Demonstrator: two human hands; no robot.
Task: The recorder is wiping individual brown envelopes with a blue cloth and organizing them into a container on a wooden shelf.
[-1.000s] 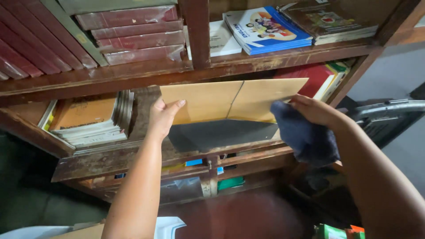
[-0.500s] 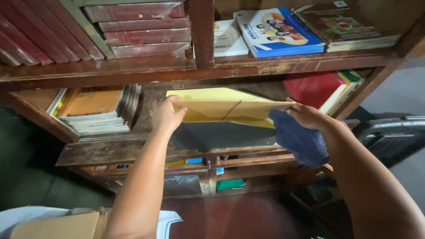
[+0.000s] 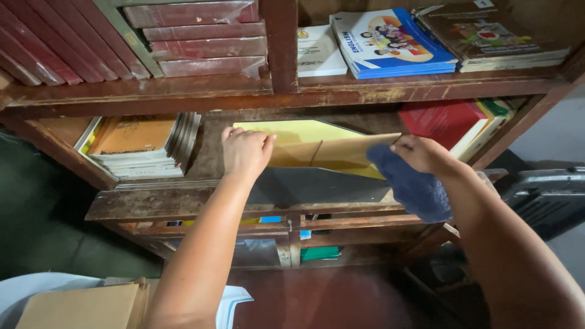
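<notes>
Left hand (image 3: 245,152) pinches the top edge of the folders (image 3: 317,152) tilted in the middle shelf (image 3: 183,204), right hand (image 3: 420,155) clutches a blue cloth (image 3: 414,186) against them; risk: the thin one-sided pinch lets them flop forward.

There is one view only, from a camera on the person's head. It looks forward and steeply down at a wooden bookshelf (image 3: 183,91), from close range, within arm's reach of it. The shelf's boards run slightly tilted across the frame, so the camera is rolled a little. Its upper shelf fills the top edge, its middle shelf sits at centre, and its lower rails lie below that. Both forearms enter from the bottom edge and reach up to the middle shelf, the left hand (image 3: 244,152) left of centre, the right hand (image 3: 420,152) right of centre. Below the shelf the floor shows. No second view shares the scene.
</notes>
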